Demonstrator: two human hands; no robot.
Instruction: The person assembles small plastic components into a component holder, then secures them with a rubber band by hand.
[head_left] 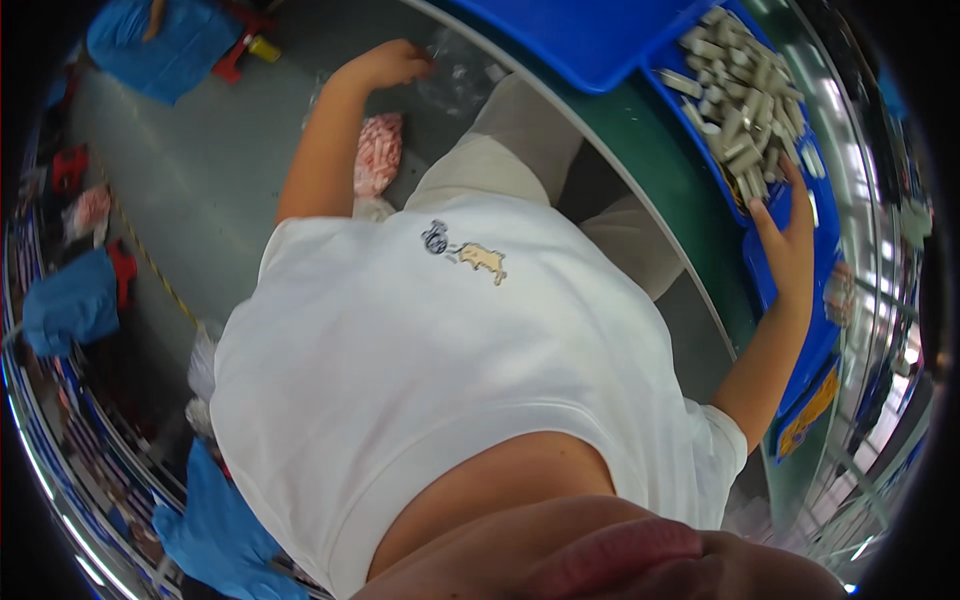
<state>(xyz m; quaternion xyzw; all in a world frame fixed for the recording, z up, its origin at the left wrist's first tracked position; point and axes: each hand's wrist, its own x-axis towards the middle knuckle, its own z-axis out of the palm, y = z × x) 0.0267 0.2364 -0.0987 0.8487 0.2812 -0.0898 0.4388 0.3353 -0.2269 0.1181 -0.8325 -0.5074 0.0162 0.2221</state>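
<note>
At the upper left, beside the table, my left hand (pixel 392 62) is raised with its fingers curled together. A crumpled clear plastic bag (pixel 455 85) hangs at its fingertips and seems gripped by them. My right hand (pixel 785 225) reaches over the near end of a blue bin (pixel 668 62). Its thumb and a finger are spread apart against a heap of small grey-beige cylindrical pieces (pixel 745 95). I see no piece lifted from the heap; the other fingers are partly hidden.
A blue tray (pixel 600 40) stands next to the bin on the green table (pixel 625 125). More blue bins (pixel 810 350) line the right side, one with yellow contents (pixel 808 415). A bag of pink pieces (pixel 378 155) stands on the floor at left. Blue-covered stools (pixel 70 300) are farther left.
</note>
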